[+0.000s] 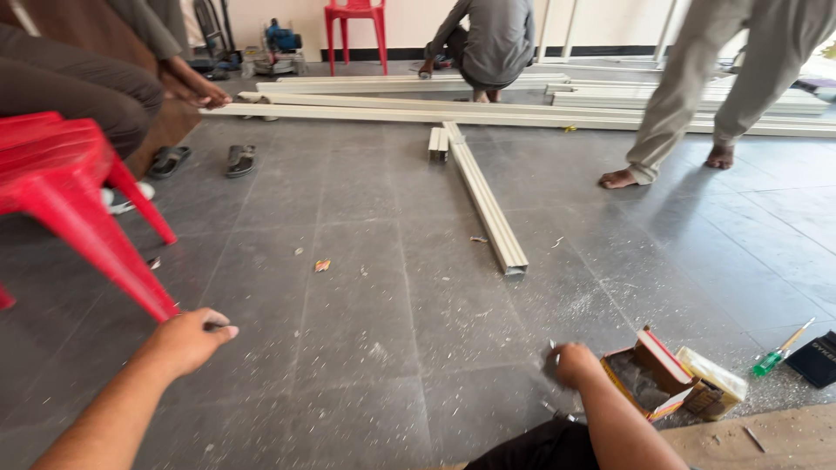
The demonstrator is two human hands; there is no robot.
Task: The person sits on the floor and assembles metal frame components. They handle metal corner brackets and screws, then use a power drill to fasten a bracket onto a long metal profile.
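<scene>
My left hand (187,338) hovers low over the grey tiled floor, fingers curled around a small dark item that I cannot make out, close to a red plastic stool's leg (104,252). My right hand (575,361) is closed in a fist near the floor, pinching what looks like a small metal screw. Just right of it lies an open cardboard box (670,379) of small parts. A cream-coloured frame profile (488,204) lies on the floor ahead of me.
Long cream profiles (522,111) lie across the far floor. One person crouches (488,43) behind them, another stands barefoot (697,96) at right, a third sits at left (78,87). A green-handled screwdriver (779,352), sandals (239,159) and a far red chair (355,26) are around.
</scene>
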